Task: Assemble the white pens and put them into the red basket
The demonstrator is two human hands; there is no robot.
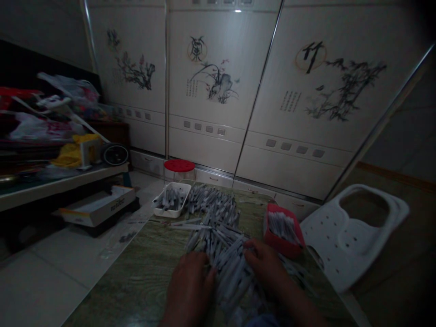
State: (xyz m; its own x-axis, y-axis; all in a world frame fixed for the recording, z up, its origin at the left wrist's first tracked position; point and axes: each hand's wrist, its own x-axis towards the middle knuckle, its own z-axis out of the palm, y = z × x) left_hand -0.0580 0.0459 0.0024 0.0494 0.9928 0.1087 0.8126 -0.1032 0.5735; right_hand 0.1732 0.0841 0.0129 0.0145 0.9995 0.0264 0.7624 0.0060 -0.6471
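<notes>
A long heap of slim whitish pens [214,211] runs across the table towards me. My left hand [190,281] is at the heap's near left side, its fingers curled and the thumb turned to the pens. What lies inside its fingers is hidden. My right hand [267,265] reaches in from the right, with thumb and fingers bent together at the heap's edge. The dim light hides what is between them. A white tray [185,193] with pens in it stands at the far left of the heap. On the right is a red box [289,252] packed with pens.
The green-patterned table [143,277] carries the heap. A white plastic chair [354,240] stands at its right, and a red stool [179,165] beyond it. A shelf [68,181] with bags is on the left, an open carton [98,209] below. Sliding wardrobe doors [211,113] close the back.
</notes>
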